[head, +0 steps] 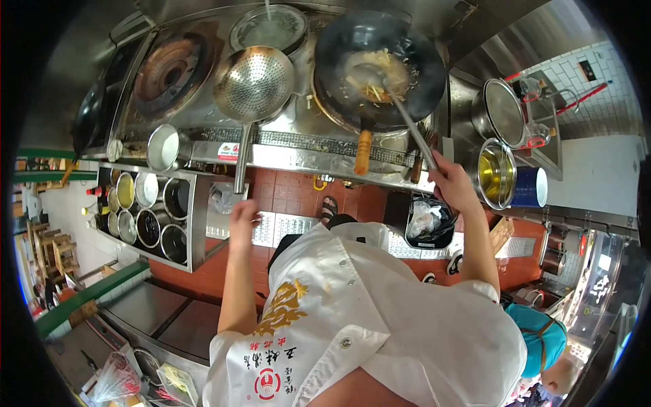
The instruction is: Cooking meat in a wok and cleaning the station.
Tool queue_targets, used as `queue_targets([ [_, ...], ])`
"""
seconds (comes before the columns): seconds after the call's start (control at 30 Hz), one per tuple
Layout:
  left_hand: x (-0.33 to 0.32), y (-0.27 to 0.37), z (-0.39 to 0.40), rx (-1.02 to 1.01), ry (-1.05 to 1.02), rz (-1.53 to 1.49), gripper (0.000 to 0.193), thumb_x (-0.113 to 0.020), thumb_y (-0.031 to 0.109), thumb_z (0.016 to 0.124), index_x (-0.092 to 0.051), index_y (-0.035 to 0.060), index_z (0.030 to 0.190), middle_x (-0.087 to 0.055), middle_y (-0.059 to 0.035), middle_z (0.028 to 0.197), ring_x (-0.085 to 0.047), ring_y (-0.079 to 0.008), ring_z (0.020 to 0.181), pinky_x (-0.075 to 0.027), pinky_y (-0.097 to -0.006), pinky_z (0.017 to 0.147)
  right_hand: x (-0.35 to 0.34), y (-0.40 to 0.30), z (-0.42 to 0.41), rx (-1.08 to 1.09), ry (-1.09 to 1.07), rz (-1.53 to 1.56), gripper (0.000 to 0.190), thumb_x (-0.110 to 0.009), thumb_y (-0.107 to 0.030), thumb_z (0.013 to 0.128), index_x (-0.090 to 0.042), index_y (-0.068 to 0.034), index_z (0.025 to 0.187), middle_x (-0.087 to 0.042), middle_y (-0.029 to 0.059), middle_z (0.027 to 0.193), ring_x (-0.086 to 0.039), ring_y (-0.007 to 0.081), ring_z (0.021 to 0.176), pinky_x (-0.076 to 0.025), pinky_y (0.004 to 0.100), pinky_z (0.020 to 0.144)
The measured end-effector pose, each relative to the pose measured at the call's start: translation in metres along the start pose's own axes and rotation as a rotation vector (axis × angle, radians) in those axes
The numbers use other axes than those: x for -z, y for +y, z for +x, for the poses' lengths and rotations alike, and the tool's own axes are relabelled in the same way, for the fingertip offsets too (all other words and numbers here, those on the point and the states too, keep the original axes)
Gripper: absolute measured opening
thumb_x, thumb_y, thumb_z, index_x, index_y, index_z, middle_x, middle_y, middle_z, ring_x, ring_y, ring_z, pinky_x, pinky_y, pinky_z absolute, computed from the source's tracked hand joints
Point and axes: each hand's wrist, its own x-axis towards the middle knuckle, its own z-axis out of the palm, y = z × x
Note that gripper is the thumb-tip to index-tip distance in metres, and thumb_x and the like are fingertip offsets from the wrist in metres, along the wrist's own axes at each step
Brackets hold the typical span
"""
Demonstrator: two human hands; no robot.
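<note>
A black wok (pixel 338 56) with a wooden handle sits on the right burner, with steaming food (pixel 379 76) in it. My right hand (pixel 450 178) grips a long metal cooking ladle (pixel 407 118), whose bowl rests in the food. Below the end of a perforated metal strainer's handle is my left hand (pixel 245 216), its fingers loosely curled and touching nothing that I can make out. The strainer (pixel 257 84) lies over a round opening left of the wok. Behind it, water runs into a round pot (pixel 268 30).
Seasoning containers (pixel 147 227) fill a steel rack at the left, near a metal pot (pixel 164 147). At the right stand a bowl of yellow oil (pixel 496 173), a steel pot (pixel 503 113) and a lined bin (pixel 430 224). Another person (pixel 536 338) is at the lower right.
</note>
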Motion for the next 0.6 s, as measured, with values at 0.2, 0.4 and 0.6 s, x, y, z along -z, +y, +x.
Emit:
queue_targets([
  [0.2,-0.213,0.065,0.001,0.498,-0.649,-0.18,0.037,-0.062,0.038,0.095,-0.059,0.0037,0.11,-0.066,-0.011,0.103,-0.067,-0.0222,0.091,-0.055,-0.0341,0.085,-0.016,0.005,0.026,-0.113,-0.026,0.072,0.053,-0.056,-0.015,0.093,-0.045,0.0,0.142,-0.059,0.0058,0.067,-0.055,0.0129,0.053,-0.046,0.0309,0.05],
  [0.4,-0.285,0.053,0.03,0.679,-0.636,-0.35,0.013,-0.064,0.016,0.091,-0.055,0.0083,0.086,-0.049,0.0019,0.067,-0.047,-0.009,0.055,-0.039,-0.024,0.049,-0.008,-0.017,0.022,-0.103,0.094,0.01,0.051,-0.056,-0.015,0.095,-0.046,-0.003,0.143,-0.056,0.0034,0.068,-0.053,0.0098,0.051,-0.043,0.0277,0.049],
  [0.6,-0.264,0.052,0.064,0.5,-0.671,-0.158,0.014,-0.063,0.013,0.09,-0.054,0.0084,0.08,-0.054,-0.0012,0.066,-0.048,-0.0105,0.051,-0.039,-0.023,0.045,-0.003,-0.08,-0.038,-0.235,-0.198,0.207,0.046,-0.054,-0.009,0.097,-0.05,-0.007,0.142,-0.057,0.0011,0.073,-0.05,0.0065,0.049,-0.04,0.023,0.044],
])
